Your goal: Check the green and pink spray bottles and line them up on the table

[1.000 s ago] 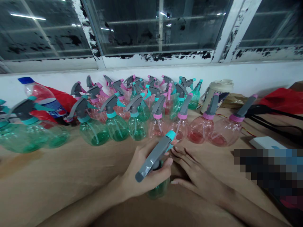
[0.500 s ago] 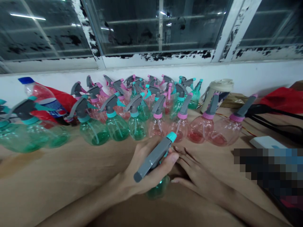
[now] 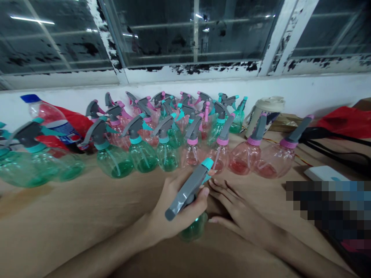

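A green spray bottle (image 3: 193, 229) with a grey trigger head and a turquoise nozzle stands at the near middle of the table. Wrapped round its neck, just under the head, is my left hand (image 3: 174, 204); the fingers on the far side are partly hidden. My right hand (image 3: 240, 210) lies flat on the wood to the right of this bottle, fingers stretched out and holding nothing. Beyond both hands runs a row of similar bottles, among them a green spray bottle (image 3: 144, 158) and a pink spray bottle (image 3: 245, 160).
Several more spray bottles crowd behind the front row, near the wall. A cola bottle (image 3: 62, 127) leans at the left beside red plastic. To the right are a beige cup (image 3: 263, 114), black cables (image 3: 333, 143), a white box (image 3: 326, 173) and a blurred-out patch.
My left thumb has drawn back slightly from the nozzle end, and more of the turquoise trigger shows. The spray bottle's head has shifted a little. My right hand has barely moved.
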Demonstrator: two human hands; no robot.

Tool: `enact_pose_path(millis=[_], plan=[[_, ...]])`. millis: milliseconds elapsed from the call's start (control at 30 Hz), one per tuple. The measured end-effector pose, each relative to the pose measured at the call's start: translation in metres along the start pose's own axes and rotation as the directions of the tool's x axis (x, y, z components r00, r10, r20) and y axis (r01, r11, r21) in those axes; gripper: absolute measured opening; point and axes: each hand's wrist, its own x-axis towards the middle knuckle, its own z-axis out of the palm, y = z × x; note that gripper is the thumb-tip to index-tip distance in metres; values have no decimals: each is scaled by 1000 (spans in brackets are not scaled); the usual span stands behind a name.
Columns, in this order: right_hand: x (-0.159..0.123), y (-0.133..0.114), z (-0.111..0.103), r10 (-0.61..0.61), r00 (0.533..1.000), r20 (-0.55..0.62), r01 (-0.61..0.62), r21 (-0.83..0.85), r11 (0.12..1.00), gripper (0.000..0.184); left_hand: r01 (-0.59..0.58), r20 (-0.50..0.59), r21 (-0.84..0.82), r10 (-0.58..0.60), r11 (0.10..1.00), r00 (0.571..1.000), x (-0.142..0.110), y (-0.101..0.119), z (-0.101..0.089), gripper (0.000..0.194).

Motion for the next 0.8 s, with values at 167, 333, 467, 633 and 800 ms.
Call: enact_pose_path(millis=[167, 333, 467, 633, 800], plan=[[0, -1, -1, 6, 1000, -3, -6, 6, 1000, 68, -52, 6, 19, 52, 998, 999, 0, -5, 0, 12], [0, -1, -1, 13, 1000, 20, -12, -20, 1000, 68, -44, -4, 64, 44, 997, 999, 1, -6, 0, 10], [0, -1, -1, 18, 999, 36, -18, -18, 1000, 68, -30, 15, 65, 29, 997, 999, 2, -1, -2, 7], [0, -1, -2, 17, 1000, 25, -17, 12, 1000, 67, -31, 2, 26, 31, 999, 1000, 2, 0, -3, 9], [0, 0, -1, 11, 999, 35, -11, -13, 1000, 67, -39, -9, 25, 40, 999, 999, 3, 1, -3, 9]])
